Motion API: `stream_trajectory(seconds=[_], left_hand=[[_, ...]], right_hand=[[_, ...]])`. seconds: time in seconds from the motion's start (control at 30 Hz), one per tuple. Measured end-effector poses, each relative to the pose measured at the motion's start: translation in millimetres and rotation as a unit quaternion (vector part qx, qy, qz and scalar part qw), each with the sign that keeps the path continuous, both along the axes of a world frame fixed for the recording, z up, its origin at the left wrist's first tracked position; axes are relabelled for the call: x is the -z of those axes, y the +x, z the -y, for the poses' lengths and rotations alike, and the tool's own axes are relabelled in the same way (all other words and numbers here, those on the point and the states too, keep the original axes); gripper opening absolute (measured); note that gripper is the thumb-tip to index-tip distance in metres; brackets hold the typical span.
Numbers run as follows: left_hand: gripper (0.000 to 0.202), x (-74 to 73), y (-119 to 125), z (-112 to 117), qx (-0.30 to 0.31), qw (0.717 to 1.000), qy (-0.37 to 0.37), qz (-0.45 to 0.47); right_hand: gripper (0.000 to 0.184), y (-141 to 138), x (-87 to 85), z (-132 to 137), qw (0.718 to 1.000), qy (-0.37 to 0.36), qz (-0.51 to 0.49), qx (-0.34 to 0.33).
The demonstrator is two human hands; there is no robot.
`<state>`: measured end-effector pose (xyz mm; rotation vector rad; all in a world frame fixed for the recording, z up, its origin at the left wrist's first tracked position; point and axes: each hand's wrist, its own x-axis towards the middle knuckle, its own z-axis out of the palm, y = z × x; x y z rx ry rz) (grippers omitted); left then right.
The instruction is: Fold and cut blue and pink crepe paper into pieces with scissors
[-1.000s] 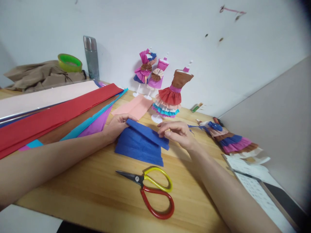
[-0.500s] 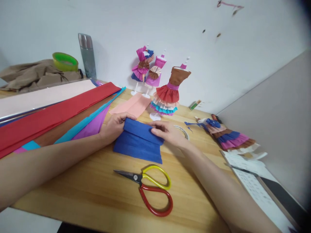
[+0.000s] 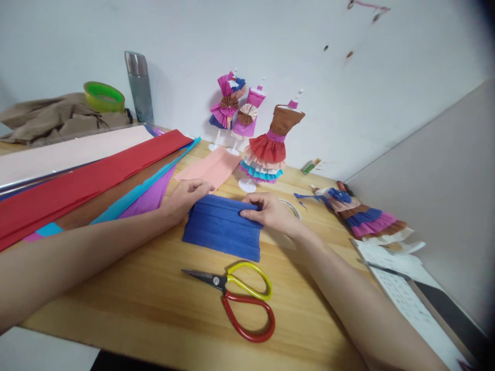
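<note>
A sheet of blue crepe paper (image 3: 222, 237) lies on the wooden table with flat folds across its upper part. At its upper left corner, my left hand (image 3: 187, 198) grips the folded edge, its fingers closed. My right hand (image 3: 266, 210) pinches the right end of the folds between thumb and fingers. Just below the paper rest scissors (image 3: 217, 281) with one yellow and one red handle, blades pointing left. Part of a roll of tape (image 3: 291, 207) shows behind my right hand.
Long crepe paper strips, red on top (image 3: 96, 180), spread across the left. A peach sheet (image 3: 211, 167) lies behind my hands. Small dress forms in paper dresses, one with a brown top (image 3: 286, 121), stand by the wall. Another paper dress (image 3: 367, 219) lies at right, near an open notebook (image 3: 402, 288).
The folded band at the paper's top has come down flatter, showing narrower creases. My left hand has shifted slightly left at the corner; my right hand stays at the right end.
</note>
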<state>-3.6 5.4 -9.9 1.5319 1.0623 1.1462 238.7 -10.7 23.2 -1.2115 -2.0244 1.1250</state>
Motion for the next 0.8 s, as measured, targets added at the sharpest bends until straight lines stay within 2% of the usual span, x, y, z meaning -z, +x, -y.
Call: stream_trajectory(seconds=[0.1,0.27,0.4,0.63,0.8], left_hand=[[0.030,-6.1,3.2,1.9,0.030,0.999,-0.003,-0.018],[0.019,-6.4,5.9,-0.1,0.015,1.000,0.003,-0.016],[0.018,-3.2,5.1,-2.3,0.016,1.000,0.008,-0.018],[0.024,-2.7,3.6,-2.2,0.028,0.999,0.006,-0.019],[0.020,1.1,4.7,-4.5,0.026,1.000,-0.003,-0.009]], right_hand=[[0.021,-0.3,0.6,0.2,1.000,-0.001,0.005,0.002],[0.026,0.0,-0.1,1.3,1.000,-0.010,0.002,-0.007],[0.036,-0.7,-0.2,0.3,1.000,-0.028,0.001,0.007],[0.038,-1.9,1.8,-1.9,0.999,-0.015,-0.014,0.026],[0.038,2.1,0.0,-1.9,1.000,-0.002,-0.015,0.020]])
